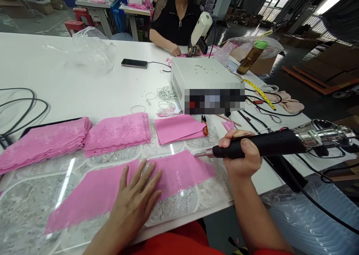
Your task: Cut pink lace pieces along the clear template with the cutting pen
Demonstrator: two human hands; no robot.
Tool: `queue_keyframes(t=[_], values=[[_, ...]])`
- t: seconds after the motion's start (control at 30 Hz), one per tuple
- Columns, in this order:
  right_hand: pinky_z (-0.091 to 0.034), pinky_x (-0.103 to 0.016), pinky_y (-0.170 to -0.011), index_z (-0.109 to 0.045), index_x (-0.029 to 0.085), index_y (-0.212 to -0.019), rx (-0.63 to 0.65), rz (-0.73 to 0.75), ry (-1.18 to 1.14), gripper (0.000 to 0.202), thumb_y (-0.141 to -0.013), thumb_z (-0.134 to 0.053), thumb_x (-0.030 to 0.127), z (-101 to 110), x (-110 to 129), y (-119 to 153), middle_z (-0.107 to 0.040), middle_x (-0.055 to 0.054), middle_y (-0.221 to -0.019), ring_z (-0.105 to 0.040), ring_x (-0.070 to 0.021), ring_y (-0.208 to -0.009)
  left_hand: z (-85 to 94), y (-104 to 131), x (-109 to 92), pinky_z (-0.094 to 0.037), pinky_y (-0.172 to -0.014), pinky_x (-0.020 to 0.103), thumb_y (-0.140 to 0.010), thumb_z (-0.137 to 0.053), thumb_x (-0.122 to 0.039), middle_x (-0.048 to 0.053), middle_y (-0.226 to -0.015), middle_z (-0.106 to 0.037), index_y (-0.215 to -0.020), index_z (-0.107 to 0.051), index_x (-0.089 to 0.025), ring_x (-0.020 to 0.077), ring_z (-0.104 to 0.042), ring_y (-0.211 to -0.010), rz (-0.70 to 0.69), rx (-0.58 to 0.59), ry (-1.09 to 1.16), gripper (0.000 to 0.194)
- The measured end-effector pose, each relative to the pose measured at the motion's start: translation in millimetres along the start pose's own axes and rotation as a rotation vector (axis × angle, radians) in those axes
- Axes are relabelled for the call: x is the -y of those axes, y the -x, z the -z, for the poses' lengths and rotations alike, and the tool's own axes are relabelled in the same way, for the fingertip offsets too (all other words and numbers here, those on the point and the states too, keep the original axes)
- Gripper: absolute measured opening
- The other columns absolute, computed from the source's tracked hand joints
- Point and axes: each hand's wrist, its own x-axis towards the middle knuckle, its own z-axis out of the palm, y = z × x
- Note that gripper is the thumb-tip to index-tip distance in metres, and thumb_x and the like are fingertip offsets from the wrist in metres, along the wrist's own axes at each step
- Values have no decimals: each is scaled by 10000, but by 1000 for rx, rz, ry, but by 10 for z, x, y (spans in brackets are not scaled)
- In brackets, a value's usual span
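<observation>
My left hand [137,197] lies flat with fingers spread on thin pink fabric [179,172]. The pink fabric stretches out to both sides of that hand on a clear, stone-patterned mat [190,204]. In my right hand [242,154] is a black-handled tool [276,143] with a thin metal tip. Its tip points left, at the upper right edge of the fabric; whether it touches, I cannot tell. Behind lie two stacks of pink lace [120,133] [47,139] and a folded pink piece [178,128], with orange-handled snips [205,126] at its right end.
A white equipment box [202,70] stands mid-table, with loose elastic loops [166,94] on its left. Black cables [252,120], a yellow tape measure [259,94] and a bottle [251,58] lie rightward. A phone [134,63] and plastic bag [94,49] are farther back. Another person [179,19] sits opposite.
</observation>
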Motion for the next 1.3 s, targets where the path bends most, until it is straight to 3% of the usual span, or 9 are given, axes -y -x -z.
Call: queue_keyframes(t=[0.43,0.73,1.17,1.3], values=[[-469,-263,-471,-562,179,-688,39,3,-25,125,-705,-598,297,-4,-42,-13,-576,14,-673,-532,-97,-472,-16,0,2,-92,-1204,490,-985,-435,-247,94,-1375,-570,-1275,-602,-183,271,-346,-1417,2,-9,15,341],[-457,-260,-454,-584,179,-671,-26,-28,-3,139,-665,-600,317,154,134,2,-559,14,-669,-511,-93,-474,-14,-6,9,-101,-1198,510,-983,-428,-234,98,-1390,-555,-1323,-562,-204,278,-341,-1419,1,-4,24,366],[-470,-281,-488,-577,180,-715,79,10,35,114,-726,-593,293,194,106,24,-576,9,-695,-538,-105,-495,9,6,81,-95,-1193,540,-956,-469,-204,113,-1428,-511,-1348,-533,-175,295,-272,-1448,-116,48,-90,398],[-464,-276,-477,-576,178,-715,61,17,28,118,-714,-593,295,222,157,15,-574,7,-697,-533,-101,-485,15,-4,71,-90,-1190,548,-963,-460,-206,111,-1410,-532,-1343,-535,-190,291,-290,-1441,-80,38,-39,388]])
